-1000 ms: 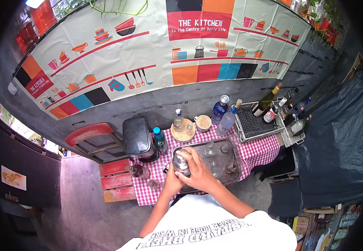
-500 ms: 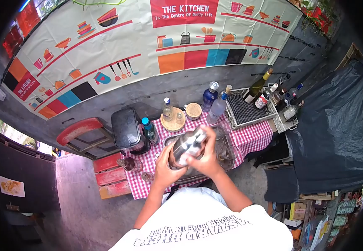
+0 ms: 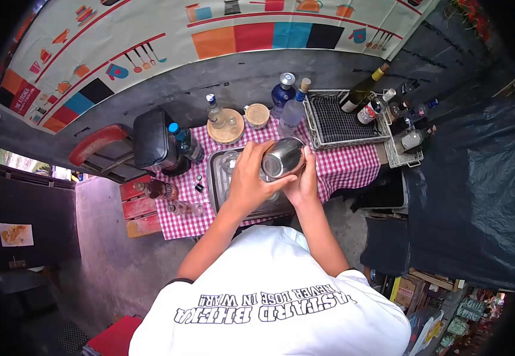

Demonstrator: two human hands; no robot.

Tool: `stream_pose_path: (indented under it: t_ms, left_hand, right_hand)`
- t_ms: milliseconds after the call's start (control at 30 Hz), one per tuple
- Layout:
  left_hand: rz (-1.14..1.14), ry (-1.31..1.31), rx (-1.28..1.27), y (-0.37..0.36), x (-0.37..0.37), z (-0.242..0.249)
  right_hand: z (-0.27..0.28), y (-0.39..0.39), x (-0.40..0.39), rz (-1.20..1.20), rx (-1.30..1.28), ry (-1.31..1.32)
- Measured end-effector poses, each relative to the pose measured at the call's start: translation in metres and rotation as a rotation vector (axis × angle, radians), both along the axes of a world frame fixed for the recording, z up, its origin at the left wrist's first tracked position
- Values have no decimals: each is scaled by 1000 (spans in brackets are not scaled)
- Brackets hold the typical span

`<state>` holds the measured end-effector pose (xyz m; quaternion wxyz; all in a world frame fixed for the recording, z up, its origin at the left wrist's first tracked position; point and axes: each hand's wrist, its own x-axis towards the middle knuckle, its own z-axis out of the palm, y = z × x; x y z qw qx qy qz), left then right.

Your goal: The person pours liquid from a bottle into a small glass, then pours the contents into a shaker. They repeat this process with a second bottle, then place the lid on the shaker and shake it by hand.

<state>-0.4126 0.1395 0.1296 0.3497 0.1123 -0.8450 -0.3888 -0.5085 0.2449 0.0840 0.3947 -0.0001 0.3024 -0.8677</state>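
I hold a steel cocktail shaker [image 3: 282, 157] raised in front of me, tipped on its side above the metal tray [image 3: 214, 184]. My left hand [image 3: 251, 181] wraps around its near end. My right hand [image 3: 305, 181] grips the shaker from the right side. Below lies a table with a red-checked cloth [image 3: 352, 163]; glasses on the tray are mostly hidden by my hands.
At the back of the table stand a blue bottle [image 3: 281, 94], a clear bottle [image 3: 294, 108], a bottle on a wooden round [image 3: 213, 111] and a wire basket [image 3: 340, 123] with more bottles beside it. A black box [image 3: 150, 139] and red chair [image 3: 100, 148] sit left.
The shaker came up off the tray, was tilted and lifted higher. My head moved too, so the table now appears higher in the view.
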Motion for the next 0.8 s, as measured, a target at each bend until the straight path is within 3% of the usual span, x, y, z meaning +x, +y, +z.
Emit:
stream_pose_path:
  t_ms: [800]
  left_hand:
    - [133,-242,130,91,-65,-21]
  right_hand:
    - [-49,77,-84,62,64,-52]
